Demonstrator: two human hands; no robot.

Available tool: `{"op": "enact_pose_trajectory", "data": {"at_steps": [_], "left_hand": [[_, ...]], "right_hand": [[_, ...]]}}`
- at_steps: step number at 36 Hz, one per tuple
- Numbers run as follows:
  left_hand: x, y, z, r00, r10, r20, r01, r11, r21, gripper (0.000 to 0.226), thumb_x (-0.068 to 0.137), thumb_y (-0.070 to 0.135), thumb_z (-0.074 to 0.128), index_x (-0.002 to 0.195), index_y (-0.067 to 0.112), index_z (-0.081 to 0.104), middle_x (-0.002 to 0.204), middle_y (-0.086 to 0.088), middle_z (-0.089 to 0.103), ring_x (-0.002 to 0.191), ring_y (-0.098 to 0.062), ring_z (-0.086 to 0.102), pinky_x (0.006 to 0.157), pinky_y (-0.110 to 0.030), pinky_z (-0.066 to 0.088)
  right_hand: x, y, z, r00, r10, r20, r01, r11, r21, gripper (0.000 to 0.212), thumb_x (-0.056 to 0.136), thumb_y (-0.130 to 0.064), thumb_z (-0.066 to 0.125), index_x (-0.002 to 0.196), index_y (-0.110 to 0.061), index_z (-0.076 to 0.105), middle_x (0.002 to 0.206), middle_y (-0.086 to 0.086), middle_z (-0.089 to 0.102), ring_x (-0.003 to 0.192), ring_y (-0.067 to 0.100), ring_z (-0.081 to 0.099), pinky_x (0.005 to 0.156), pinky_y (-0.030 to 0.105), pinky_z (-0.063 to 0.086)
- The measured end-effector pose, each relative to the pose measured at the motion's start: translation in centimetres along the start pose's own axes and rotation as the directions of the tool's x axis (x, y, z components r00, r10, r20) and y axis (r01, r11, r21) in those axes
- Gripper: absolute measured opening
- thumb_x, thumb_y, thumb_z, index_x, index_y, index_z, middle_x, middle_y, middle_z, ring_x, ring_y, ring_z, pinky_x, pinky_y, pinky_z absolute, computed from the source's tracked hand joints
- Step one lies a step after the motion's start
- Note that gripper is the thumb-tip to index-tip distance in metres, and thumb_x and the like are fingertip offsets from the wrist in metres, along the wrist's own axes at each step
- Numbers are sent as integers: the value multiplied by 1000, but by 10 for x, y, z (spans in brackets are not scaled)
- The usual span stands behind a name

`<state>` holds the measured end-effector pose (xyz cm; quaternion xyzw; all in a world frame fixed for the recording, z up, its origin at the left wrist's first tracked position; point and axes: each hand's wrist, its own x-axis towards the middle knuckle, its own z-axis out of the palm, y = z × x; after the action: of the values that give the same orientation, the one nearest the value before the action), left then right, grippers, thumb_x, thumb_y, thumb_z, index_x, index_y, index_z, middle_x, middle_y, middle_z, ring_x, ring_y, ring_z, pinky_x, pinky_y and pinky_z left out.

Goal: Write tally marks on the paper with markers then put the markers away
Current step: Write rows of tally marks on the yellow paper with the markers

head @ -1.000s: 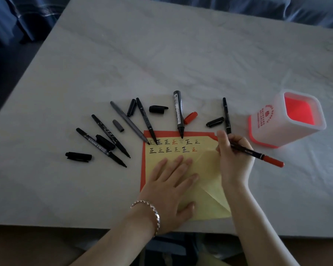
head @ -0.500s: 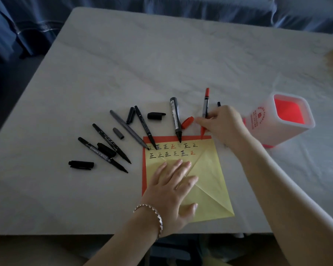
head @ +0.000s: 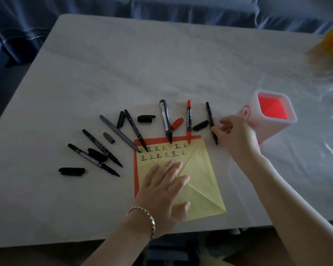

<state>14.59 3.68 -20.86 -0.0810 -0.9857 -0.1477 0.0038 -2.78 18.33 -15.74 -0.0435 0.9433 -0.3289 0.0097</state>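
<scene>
Yellow paper (head: pixel 198 181) with orange border; red-lined white cup (head: pixel 273 120).

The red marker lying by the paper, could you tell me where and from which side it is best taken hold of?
Grip the red marker at mid-barrel, pinching from above across its width. It lies flat, uncapped tip on the paper, with a red cap close on one side and a black cap on the other, so the upper half looks freest.

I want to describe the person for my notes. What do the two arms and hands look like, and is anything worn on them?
Both arms are bare with no sleeves in view. The left hand has a silver-coloured chain bracelet around its wrist. The right hand and its wrist carry nothing: no watch, ring or glove can be seen.
</scene>
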Motion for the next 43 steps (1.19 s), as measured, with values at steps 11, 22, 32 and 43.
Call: {"op": "enact_pose_trajectory", "data": {"at_steps": [11, 22, 32, 43], "left_hand": [[-2, 1, -2, 1000, 9, 16, -9, 999, 31, 49, 81, 46, 38, 125, 25, 43, 141, -3, 41, 134, -20, 23, 105, -43, 17], [2, 3, -6, 999, 38, -4, -37, 994, 105, 43, 83, 35, 33, 123, 32, 47, 133, -11, 51, 124, -29, 46, 97, -50, 38], [5, 14, 2, 1000, -19, -11, 20, 1000, 20, 42, 79, 43, 40, 117, 26, 47, 138, -11, 45, 131, -26, 35, 105, -43, 18], [5, 13, 2, 1000, -23, 14, 22, 999, 38, 45, 79, 51, 40, 118, 29, 46, 139, -8, 43, 132, -24, 34, 105, -42, 16]], "right_hand": [[16, -10, 9, 968, 115, 222, -65, 973, -221, 20, 80, -14, 60, 89, 4, 65, 76, 17, 66, 67, 32, 60, 52, 26, 41], [-32, -4, -22, 983, 103, 153, -172, 818, 549, 4, 81, -16, 65, 79, -15, 62, 55, -4, 55, 52, 12, 46, 60, 29, 42], [-54, 2, 5, 993, -115, 10, 87, 798, 596, 15, 86, -2, 56, 80, -16, 57, 68, 2, 65, 61, 6, 60, 57, 14, 47], [-48, -12, 37, 982, 141, -122, -42, 805, 592, 38, 82, -31, 64, 52, -9, 55, 39, -2, 55, 42, 9, 51, 49, 17, 42]]}}
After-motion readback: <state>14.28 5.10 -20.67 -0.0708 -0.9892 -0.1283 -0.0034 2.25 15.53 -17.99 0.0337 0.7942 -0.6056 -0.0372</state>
